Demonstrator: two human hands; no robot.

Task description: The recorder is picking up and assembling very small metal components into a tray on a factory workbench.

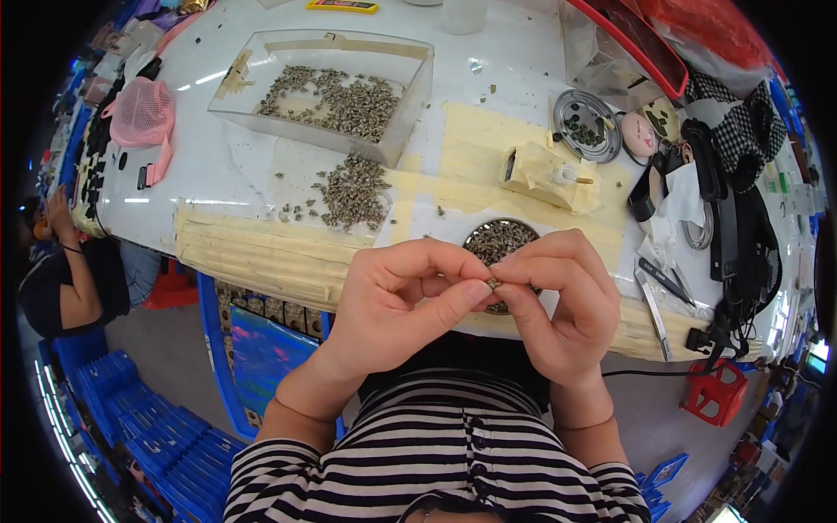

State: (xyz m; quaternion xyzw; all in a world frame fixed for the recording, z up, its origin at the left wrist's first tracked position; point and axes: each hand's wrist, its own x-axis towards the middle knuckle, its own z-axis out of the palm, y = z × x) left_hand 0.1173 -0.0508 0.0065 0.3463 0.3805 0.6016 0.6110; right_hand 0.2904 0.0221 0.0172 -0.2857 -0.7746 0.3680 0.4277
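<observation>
In the head view, your left hand (392,305) and right hand (567,305) are meeting above the table's front edge, thumbs and forefingers pinching a tiny metal part (493,283) between them; its exact shape is too small to tell. Just beyond your fingertips, a round dish (468,240) is holding many small metal pieces, partly hidden by your hands.

The glossy white tabletop (200,131) is stretching away from you, with cream masking tape (261,257) covering its front edge. Ahead to the left, a clear plastic bin (414,105) is holding more metal pieces, and a loose heap (353,192) is lying just in front of it. A tape-wrapped block (536,179) is sitting beyond the dish, and metal tweezers (654,309) are resting near the right end.

Around you, a co-worker (52,292) in dark clothing is sitting at the far left, blue plastic trays (166,427) are standing in rows over the grey floor (179,349), and a red stool (715,392) is standing at the right.
</observation>
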